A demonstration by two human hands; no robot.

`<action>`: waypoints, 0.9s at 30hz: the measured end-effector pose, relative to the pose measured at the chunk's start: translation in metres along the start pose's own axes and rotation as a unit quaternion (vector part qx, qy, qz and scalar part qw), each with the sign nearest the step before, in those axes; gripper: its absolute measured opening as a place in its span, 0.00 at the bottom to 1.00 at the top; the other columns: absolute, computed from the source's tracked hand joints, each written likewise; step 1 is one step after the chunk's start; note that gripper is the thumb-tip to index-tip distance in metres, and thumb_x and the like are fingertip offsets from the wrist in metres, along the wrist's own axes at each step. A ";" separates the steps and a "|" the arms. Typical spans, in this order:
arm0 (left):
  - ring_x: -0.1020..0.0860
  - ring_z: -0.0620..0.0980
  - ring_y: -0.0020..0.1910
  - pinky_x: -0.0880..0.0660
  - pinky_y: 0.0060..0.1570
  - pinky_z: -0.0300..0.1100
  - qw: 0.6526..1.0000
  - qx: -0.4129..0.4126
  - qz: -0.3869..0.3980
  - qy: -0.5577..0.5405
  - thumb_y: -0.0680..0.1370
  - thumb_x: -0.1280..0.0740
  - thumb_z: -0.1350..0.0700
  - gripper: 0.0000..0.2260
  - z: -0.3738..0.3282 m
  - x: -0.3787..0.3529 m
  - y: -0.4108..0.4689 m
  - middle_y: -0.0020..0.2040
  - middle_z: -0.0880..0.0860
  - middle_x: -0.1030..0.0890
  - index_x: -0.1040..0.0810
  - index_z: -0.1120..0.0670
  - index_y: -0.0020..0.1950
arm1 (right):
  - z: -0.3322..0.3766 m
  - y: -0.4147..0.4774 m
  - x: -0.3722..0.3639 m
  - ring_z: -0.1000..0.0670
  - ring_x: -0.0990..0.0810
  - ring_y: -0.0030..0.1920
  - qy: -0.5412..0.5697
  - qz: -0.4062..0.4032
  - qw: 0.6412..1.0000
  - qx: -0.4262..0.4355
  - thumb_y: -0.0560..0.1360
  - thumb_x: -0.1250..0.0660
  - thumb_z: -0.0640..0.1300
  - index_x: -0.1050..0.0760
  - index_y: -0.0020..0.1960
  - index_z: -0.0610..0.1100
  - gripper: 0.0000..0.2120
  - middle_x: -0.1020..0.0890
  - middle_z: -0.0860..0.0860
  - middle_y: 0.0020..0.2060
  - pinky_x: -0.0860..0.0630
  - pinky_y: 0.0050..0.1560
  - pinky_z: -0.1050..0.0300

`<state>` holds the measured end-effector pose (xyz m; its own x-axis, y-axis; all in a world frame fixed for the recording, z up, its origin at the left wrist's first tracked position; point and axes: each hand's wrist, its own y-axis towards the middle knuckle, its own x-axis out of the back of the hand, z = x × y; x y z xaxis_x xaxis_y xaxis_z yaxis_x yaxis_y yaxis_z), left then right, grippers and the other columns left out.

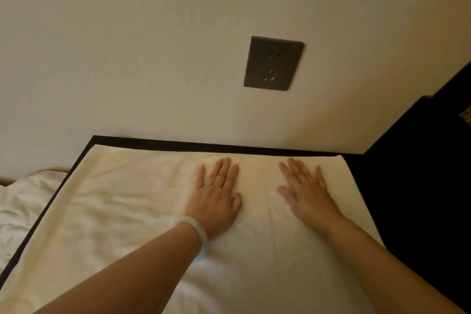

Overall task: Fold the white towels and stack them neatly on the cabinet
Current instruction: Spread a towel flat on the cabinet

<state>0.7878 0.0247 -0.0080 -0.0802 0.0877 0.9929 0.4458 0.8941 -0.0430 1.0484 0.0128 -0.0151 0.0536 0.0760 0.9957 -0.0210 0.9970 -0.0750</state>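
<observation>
A white towel (122,211) lies spread flat over the dark cabinet top (382,186), covering most of it and creased on its left half. My left hand (216,194), with a pale bangle on the wrist, presses flat on the towel near its far edge, fingers straight. My right hand (305,191) lies flat on the towel a little to the right, fingers spread. Neither hand holds anything.
A cream wall rises just behind the cabinet, with a dark power socket (274,64) above the hands. Crumpled white bedding (23,206) lies to the left, lower than the cabinet top. A dark piece of furniture (433,140) stands at the right.
</observation>
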 end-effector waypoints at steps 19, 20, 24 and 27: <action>0.64 0.50 0.79 0.61 0.76 0.57 1.000 0.002 -0.002 0.000 0.74 0.70 0.40 0.35 0.001 -0.003 0.000 0.80 0.51 0.63 0.62 0.50 0.80 | -0.025 -0.018 0.032 0.48 0.58 0.80 -0.008 0.032 0.959 -0.283 0.82 0.58 0.63 0.56 0.81 0.49 0.32 0.55 0.49 0.81 0.59 0.76 0.35; 0.64 0.50 0.79 0.61 0.76 0.57 1.000 0.003 -0.002 0.003 0.75 0.69 0.40 0.34 0.001 -0.004 0.001 0.80 0.51 0.63 0.62 0.50 0.80 | -0.008 -0.017 0.032 0.48 0.58 0.80 -0.016 0.004 0.971 -0.238 0.82 0.57 0.62 0.56 0.81 0.48 0.32 0.54 0.48 0.81 0.60 0.76 0.37; 0.65 0.49 0.78 0.62 0.76 0.57 1.000 0.007 -0.003 0.012 0.80 0.63 0.42 0.29 0.003 -0.008 0.002 0.80 0.51 0.63 0.63 0.50 0.80 | 0.097 -0.023 0.005 0.51 0.59 0.80 0.043 -0.037 0.998 -0.007 0.84 0.54 0.57 0.54 0.81 0.49 0.28 0.54 0.49 0.81 0.66 0.77 0.48; 0.65 0.49 0.78 0.63 0.76 0.57 1.000 0.007 -0.001 0.007 0.79 0.65 0.42 0.29 0.003 -0.009 0.002 0.80 0.51 0.63 0.62 0.50 0.80 | 0.126 -0.026 -0.009 0.52 0.59 0.79 0.049 -0.043 0.998 -0.023 0.84 0.55 0.54 0.54 0.81 0.50 0.27 0.53 0.51 0.81 0.64 0.78 0.48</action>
<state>0.7866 0.0273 -0.0173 -0.0692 0.0791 0.9945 0.4324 0.9007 -0.0416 0.9228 -0.0160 -0.0155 0.1510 -0.0107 0.9885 0.0329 0.9994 0.0057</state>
